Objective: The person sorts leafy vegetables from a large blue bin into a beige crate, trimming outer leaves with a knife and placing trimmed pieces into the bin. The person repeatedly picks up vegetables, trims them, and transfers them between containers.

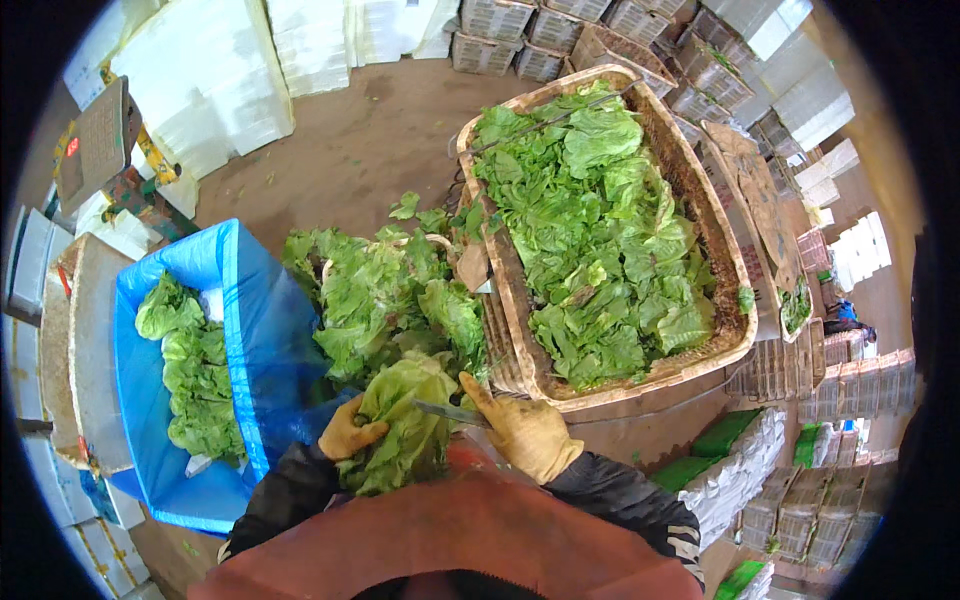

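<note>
A leafy head of lettuce (409,397) is gripped in my left hand (351,431), close to my apron. My right hand (529,436) holds a knife (450,412) whose blade lies against the lettuce's right side. Both hands wear yellowish gloves. Just beyond them, a pile of lettuce leaves (375,300) fills a container mostly hidden beneath it. To the left, a box lined with blue plastic (232,300) holds several lettuce heads (201,375). A large plastic crate (637,386) full of loose lettuce leaves (592,225) stands at the right.
White foam boxes (202,82) are stacked beyond a bare stretch of brown floor (322,150). Stacked plastic crates (491,37) stand at the back. A cardboard box (757,202) sits right of the large crate. Far right, a person (849,321) is partly visible. White-and-green bundles (727,457) lie at lower right.
</note>
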Demonstrator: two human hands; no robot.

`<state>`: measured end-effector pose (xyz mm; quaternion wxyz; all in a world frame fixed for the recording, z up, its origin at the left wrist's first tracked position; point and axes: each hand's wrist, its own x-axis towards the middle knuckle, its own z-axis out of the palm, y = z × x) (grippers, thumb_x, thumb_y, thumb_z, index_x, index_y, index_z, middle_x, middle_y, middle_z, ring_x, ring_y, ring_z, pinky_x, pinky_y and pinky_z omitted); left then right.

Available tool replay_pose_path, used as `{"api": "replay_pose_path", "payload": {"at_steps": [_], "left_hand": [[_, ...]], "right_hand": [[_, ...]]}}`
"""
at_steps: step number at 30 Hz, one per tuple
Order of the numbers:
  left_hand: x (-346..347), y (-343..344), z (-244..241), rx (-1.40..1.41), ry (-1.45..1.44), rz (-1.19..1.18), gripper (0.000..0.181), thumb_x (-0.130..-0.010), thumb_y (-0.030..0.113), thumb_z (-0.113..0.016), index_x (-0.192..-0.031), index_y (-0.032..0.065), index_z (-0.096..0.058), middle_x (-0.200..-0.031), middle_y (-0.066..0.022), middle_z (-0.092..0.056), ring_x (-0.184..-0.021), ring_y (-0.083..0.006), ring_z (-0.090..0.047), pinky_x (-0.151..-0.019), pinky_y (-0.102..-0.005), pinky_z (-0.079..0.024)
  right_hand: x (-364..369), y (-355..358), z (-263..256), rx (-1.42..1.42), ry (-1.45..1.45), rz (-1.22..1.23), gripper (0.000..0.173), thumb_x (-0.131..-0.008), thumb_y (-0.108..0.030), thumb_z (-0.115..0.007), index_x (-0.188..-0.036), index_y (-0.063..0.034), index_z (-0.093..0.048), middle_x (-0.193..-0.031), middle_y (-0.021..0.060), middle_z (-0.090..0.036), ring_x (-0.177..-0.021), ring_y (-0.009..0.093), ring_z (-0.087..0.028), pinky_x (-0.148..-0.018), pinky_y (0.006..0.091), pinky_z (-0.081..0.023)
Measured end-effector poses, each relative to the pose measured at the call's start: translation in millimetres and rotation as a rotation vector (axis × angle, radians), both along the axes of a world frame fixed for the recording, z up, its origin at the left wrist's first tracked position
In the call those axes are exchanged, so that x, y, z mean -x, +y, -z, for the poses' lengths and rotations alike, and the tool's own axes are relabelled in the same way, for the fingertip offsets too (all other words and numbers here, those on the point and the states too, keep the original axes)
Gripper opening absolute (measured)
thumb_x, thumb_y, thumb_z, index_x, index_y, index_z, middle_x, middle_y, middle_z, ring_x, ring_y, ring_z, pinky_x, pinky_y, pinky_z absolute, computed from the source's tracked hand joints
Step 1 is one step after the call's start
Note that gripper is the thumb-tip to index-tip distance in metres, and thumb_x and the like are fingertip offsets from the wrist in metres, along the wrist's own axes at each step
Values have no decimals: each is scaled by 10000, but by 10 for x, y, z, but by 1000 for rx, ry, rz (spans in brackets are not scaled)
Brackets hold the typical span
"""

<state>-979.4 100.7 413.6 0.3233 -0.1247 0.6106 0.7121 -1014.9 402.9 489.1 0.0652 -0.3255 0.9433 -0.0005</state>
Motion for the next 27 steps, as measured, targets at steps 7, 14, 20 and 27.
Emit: {"api": "replay_pose_path", "payload": {"at_steps": [7, 14, 20, 27], "left_hand": [[-306, 17, -88, -85, 223, -9, 622, -836, 214, -758, -1373, -4, -532, -1229, -54, -640, -1094, -138, -578, -977, -319, -468], [131, -239, -288, 242, 389, 39, 563, -843, 202, -733, -1329, -25, -560, -1219, -103, -656, -1053, -153, -604, -939, -330, -487], [248, -652, -218, -148, 401, -216, 589, -899, 281, -721, -1377, -7, -533, -1260, -80, -634, -1121, -174, -593, -971, -335, -474], [790, -819, -446, 302, 750, -53, 445, -926, 239, -670, -1259, -55, -638, -1312, -181, -639, -1182, -244, -596, -1016, -369, -459]], "right_hand": [[168, 35, 252, -1, -248, 96, 658, -898, -161, -578, -1518, -81, -374, -775, 116, -679, -602, 287, -675, -486, 410, -528], [386, -457, -116, 732, -540, 247, 517, -945, -361, -651, -1320, -15, -570, -1172, 253, -668, -1031, 370, -673, -872, 418, -530], [764, -342, 120, 645, -192, 353, 455, -937, -298, -671, -1350, -131, -577, -1061, 102, -695, -872, 245, -694, -789, 363, -572], [390, -451, 1382, 1034, -567, -161, 475, -980, -429, -600, -1243, -38, -540, -795, 4, -546, -601, 135, -501, -534, 309, -423]]}}
